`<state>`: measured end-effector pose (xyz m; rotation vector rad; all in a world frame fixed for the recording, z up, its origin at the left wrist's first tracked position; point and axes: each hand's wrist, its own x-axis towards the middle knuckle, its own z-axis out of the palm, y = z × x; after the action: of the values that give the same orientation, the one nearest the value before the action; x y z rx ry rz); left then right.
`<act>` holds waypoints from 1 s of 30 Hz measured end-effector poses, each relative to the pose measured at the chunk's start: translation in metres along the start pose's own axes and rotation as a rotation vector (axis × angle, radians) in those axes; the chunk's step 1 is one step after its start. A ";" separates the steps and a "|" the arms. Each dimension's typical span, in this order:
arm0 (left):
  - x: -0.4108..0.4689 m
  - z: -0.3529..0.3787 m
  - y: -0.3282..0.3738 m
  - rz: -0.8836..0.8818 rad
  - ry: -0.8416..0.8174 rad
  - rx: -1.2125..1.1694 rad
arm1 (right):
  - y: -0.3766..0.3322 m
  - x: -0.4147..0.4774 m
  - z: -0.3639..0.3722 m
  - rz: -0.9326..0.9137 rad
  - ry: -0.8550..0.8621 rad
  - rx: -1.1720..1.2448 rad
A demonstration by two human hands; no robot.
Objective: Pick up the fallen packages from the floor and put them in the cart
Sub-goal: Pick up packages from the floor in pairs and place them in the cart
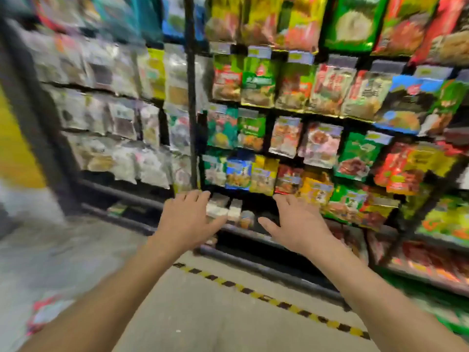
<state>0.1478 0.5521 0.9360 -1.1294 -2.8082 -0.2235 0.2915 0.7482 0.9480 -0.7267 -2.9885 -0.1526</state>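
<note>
Both grips are empty: my left grip [189, 219] and right grip [294, 224] hang palms-down, fingers straight and spread, before the lower rows of the shop shelves [190, 110], holding nothing. I judge they are spread in readiness as I look for the dropped goods, since the whole scene is smeared. What looks like a fallen package [47, 313], red and white, lies on the floor [203, 321] at far lower left, well apart from either grip and partly cut off by my left forearm. A yellow-and-black striped line [274, 301] crosses the floor beneath my arms. No cart is in view. Labels are unreadable, and I cannot tell whether more packages lie elsewhere.
</note>
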 end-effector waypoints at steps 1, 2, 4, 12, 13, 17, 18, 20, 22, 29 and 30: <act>-0.007 -0.002 -0.029 -0.082 -0.001 0.001 | -0.028 0.020 0.000 -0.079 -0.004 0.006; -0.014 -0.004 -0.055 -0.164 -0.003 0.005 | -0.057 0.038 0.002 -0.158 -0.009 0.014; -0.029 -0.006 -0.107 -0.314 -0.002 0.024 | -0.114 0.070 0.005 -0.305 -0.018 0.035; -0.086 -0.020 -0.263 -0.810 -0.016 0.150 | -0.324 0.165 0.027 -0.797 -0.005 0.124; -0.089 -0.021 -0.277 -0.862 -0.020 0.153 | -0.346 0.176 0.029 -0.843 -0.007 0.131; -0.093 -0.024 -0.326 -1.037 -0.038 0.186 | -0.428 0.209 0.035 -0.996 -0.026 0.173; -0.094 -0.024 -0.338 -1.076 -0.038 0.192 | -0.446 0.216 0.036 -1.026 -0.023 0.174; -0.098 -0.022 -0.358 -1.158 -0.033 0.193 | -0.481 0.230 0.038 -1.091 -0.028 0.172; -0.104 -0.017 -0.375 -1.224 -0.034 0.189 | -0.513 0.242 0.038 -1.162 -0.042 0.178; -0.124 -0.003 -0.441 -1.385 -0.066 0.163 | -0.617 0.254 0.051 -1.321 -0.053 0.165; -0.127 0.000 -0.452 -1.397 -0.069 0.156 | -0.631 0.255 0.054 -1.334 -0.060 0.164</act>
<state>-0.0752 0.1432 0.8734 0.9851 -3.0029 -0.0390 -0.2274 0.3120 0.8642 1.3198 -2.8842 0.0702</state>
